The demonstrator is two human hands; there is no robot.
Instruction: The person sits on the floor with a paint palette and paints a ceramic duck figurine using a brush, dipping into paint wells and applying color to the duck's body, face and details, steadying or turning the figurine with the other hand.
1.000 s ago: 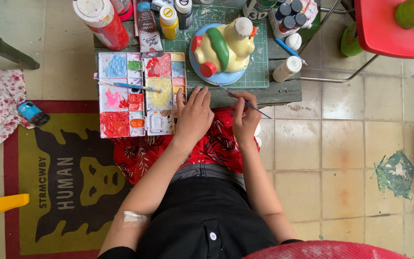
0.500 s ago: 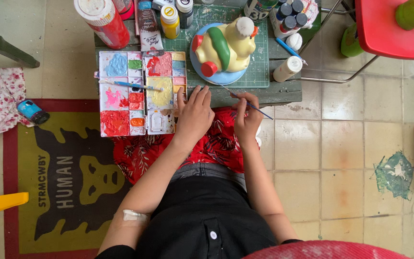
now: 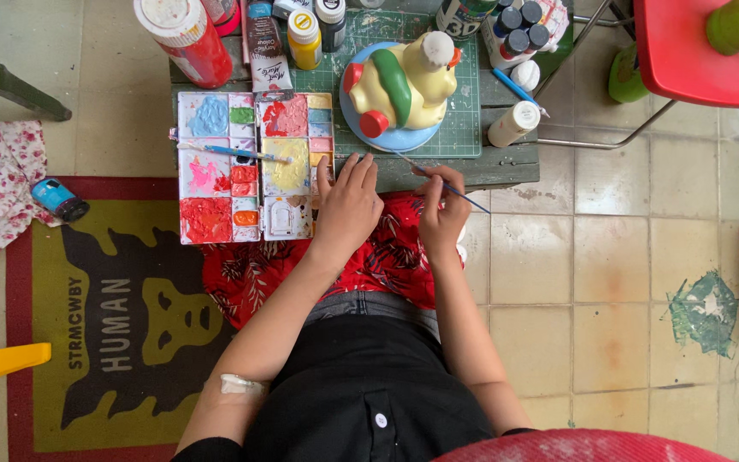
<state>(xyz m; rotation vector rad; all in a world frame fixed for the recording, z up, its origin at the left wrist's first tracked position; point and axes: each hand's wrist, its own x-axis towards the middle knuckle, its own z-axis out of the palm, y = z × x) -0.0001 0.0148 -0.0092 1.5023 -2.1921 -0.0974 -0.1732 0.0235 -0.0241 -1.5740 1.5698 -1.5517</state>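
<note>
The right hand point(image 3: 440, 214) is pinched around a thin paintbrush point(image 3: 438, 180), whose slim handle slants out past the knuckles toward the tiled floor point(image 3: 575, 257) while its tip points up toward the figurine point(image 3: 404, 85). That figurine is a smooth, rounded piece, pale yellow with a green band and two red knobs, sitting on a round blue base on a green gridded cutting mat point(image 3: 464, 128). The left hand point(image 3: 348, 205) lies flat and relaxed, fingers spread, holding nothing, its fingertips on the edge of the worn wooden bench point(image 3: 506, 167) just beside the paint palette point(image 3: 250, 167).

The palette is a white plastic tray divided into many small square wells, smeared with thick blue, green, red, pink, yellow and orange paint; a second brush point(image 3: 233, 152) with a blue handle rests across it.

Behind it stand one big red bottle point(image 3: 183, 38) with a white cap, one small yellow bottle point(image 3: 304, 38) and one brown tube point(image 3: 265, 56). A small white bottle point(image 3: 513, 124) lies tilted at the mat's right edge. A red patterned cloth point(image 3: 250, 269) covers the lap.
</note>
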